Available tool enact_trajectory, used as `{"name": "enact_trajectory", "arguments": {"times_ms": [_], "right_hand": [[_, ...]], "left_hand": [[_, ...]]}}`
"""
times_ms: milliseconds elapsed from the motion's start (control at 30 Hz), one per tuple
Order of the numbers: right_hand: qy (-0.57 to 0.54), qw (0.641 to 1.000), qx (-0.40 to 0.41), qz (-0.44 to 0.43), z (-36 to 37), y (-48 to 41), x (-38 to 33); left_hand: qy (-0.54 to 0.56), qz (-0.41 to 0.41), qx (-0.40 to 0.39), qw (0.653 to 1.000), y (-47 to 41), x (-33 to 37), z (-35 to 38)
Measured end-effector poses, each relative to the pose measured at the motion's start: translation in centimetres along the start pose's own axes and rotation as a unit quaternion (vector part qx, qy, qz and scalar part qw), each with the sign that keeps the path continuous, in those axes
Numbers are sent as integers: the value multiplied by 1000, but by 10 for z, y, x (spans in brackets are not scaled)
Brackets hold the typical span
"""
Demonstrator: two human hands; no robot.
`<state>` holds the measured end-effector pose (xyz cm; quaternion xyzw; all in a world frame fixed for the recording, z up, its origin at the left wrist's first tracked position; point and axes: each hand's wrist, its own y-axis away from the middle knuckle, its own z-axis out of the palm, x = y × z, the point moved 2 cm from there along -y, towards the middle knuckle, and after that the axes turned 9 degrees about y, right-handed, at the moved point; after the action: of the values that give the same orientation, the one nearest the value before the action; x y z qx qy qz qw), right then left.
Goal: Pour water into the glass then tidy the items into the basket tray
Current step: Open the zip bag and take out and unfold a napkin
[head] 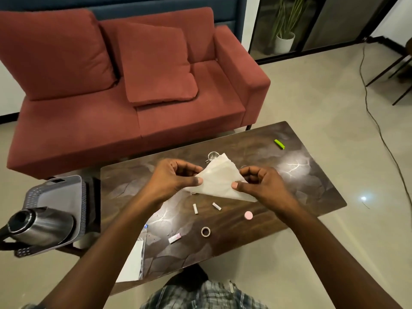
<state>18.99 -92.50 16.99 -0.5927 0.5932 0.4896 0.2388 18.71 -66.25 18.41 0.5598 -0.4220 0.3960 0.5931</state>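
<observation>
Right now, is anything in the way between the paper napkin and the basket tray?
Nothing visible blocks it. The napkin is pinched by the left hand and right hand above the table; its surface toward the basket tray is bare. A kettle fills the tray's near end only.

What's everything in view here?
sofa: one, red, behind table
table: one, dark wood, centre
basket tray: one, grey, left of table
kettle: one, steel, on basket tray
napkin: one, white, held above table
small sticks: two, white, mid-table
disc: one, pink, table's near right
tape roll: one, brownish, table's near edge
small packet: one, pink-white, beside tape roll
clip: one, green, table's far right
left hand: one, pinches napkin
right hand: one, pinches napkin
</observation>
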Motion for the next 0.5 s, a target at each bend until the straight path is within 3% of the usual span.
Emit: {"name": "enact_trajectory", "arguments": {"times_ms": [500], "right_hand": [[201, 978, -3, -50, -11, -152, 36]], "left_hand": [[-183, 22, -2, 983, -153, -26, -5]]}}
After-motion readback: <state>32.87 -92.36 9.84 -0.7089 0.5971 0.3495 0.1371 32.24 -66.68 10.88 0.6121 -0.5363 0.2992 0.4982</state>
